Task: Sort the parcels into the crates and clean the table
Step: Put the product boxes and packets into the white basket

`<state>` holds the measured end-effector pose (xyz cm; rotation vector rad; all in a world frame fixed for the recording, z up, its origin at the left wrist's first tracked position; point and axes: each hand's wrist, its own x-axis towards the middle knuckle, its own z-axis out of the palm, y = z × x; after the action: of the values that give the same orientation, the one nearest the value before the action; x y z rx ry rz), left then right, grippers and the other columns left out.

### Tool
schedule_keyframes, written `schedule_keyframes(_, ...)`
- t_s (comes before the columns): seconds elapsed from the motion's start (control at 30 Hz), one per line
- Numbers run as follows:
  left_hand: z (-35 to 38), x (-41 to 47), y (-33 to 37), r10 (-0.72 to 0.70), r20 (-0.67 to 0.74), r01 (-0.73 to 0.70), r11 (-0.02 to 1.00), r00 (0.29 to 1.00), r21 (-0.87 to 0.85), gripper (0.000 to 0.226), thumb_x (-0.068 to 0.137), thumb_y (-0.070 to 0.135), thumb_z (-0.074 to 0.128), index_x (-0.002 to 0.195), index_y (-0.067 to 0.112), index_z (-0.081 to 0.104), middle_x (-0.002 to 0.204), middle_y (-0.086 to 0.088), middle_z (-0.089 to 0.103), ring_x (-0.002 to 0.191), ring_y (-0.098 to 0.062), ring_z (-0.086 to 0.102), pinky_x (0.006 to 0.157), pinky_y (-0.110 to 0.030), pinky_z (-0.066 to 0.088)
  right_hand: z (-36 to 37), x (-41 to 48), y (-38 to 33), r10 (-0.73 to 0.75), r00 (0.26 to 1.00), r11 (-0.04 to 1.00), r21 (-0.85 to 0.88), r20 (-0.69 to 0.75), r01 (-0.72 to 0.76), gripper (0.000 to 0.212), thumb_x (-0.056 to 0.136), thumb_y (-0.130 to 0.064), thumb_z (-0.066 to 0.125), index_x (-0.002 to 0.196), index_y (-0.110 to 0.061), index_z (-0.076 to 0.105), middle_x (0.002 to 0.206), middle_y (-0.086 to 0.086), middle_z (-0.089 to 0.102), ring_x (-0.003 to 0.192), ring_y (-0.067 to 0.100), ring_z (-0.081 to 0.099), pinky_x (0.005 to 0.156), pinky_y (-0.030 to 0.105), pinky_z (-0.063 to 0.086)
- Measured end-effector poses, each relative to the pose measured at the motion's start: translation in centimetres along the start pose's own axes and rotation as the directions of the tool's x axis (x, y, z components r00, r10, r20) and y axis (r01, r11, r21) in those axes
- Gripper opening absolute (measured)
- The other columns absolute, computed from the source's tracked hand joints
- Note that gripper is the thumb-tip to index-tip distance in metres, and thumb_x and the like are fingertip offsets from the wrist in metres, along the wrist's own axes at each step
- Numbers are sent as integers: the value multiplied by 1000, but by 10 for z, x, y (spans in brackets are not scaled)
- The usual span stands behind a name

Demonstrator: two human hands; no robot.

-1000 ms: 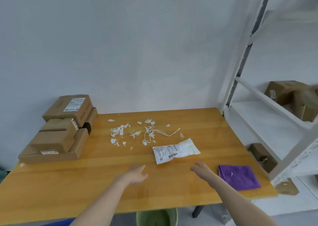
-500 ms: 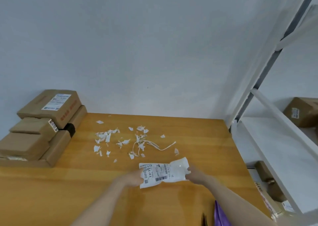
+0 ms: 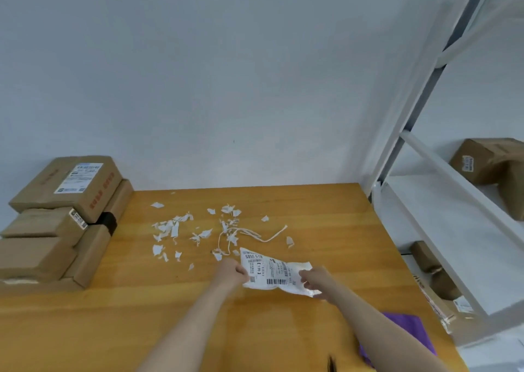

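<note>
far left: stack of cardboard parcels (image 3: 56, 224), labelled, against the wall at the left edge of the wooden table (image 3: 85, 329); not yet sorted.
centre-left: torn paper scraps (image 3: 170, 228) and a white strip (image 3: 255, 234), scattered toward the back; not yet swept.
centre: left hand (image 3: 231, 272), fingers curled round the left end of the white poly mailer (image 3: 276, 272); a second ago open and short of it.
mailer: label up, now pinched at both ends, swung round so its far corner lies just beside the scraps; whether off the wood yet, cannot tell.
right of it: right hand (image 3: 314, 282), fingers closed on the mailer's right end.
judged: pick-up under way, this parcel bound for a crate; no crate in view.
near right: purple cloth (image 3: 411, 329), partly hidden behind the right forearm; likely for wiping later.
far right: white shelf rack (image 3: 453, 201) close against the table's right edge, cardboard boxes (image 3: 487, 161) on it.
room: open wood between the stack and the hands, and along the near edge; tight on the right beside the rack.
</note>
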<state>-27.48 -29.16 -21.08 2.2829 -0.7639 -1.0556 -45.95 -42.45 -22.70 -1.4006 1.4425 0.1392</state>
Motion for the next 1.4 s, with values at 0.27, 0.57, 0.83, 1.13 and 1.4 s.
schedule_keyframes(0.27, -15, -55, -11, 237, 404, 64, 793, 883, -605, 46, 83, -15, 58, 123, 7, 47, 117, -9, 63, 106, -22, 62, 85, -31, 55, 31, -58, 19, 23, 993, 862, 501, 118, -79, 50, 87, -52, 60, 112, -12, 43, 114, 19, 56, 82, 32, 60, 71, 39, 52)
schedule_keyframes(0.57, 10, -130, -44, 260, 791, -36, 957, 554, -289, 82, 51, 47, 89, 122, 18, 56, 119, -1, 65, 106, -14, 63, 88, -27, 48, 54, -151, 94, -89, 959, 243, 928, -267, 281, 37, 79, -3, 71, 114, -7, 60, 99, 11, 70, 87, 28, 67, 73, 39, 56)
schedule_keyframes(0.83, 92, -195, -7, 225, 821, -240, 964, 525, -110, 41, 77, 31, 73, 106, 5, 59, 105, -13, 69, 89, -21, 68, 85, -37, 56, 58, -236, 193, -50, 901, 349, 837, -432, 421, 50, 65, -5, 77, 111, 1, 59, 102, 20, 69, 89, 34, 68, 70, 41, 58)
schedule_keyframes(1.13, 209, -259, 4, 293, 765, -357, 930, 574, -88, 21, 83, 10, 69, 105, 8, 66, 99, -9, 70, 77, -13, 67, 62, -22, 54, 60, -291, 325, 6, 986, 472, 869, -169, 147, 36, 85, -22, 69, 116, -5, 61, 112, 11, 69, 105, 28, 66, 94, 44, 52)
schedule_keyframes(1.4, 325, -338, 23, 55, 912, -423, 896, 406, 134, 48, 86, 0, 62, 126, 11, 37, 114, -7, 61, 103, -24, 61, 90, -40, 51, 36, -344, 450, 234, 917, 513, 842, -324, 166, 21, 88, 0, 59, 109, -1, 63, 103, 13, 69, 93, 28, 67, 78, 35, 56)
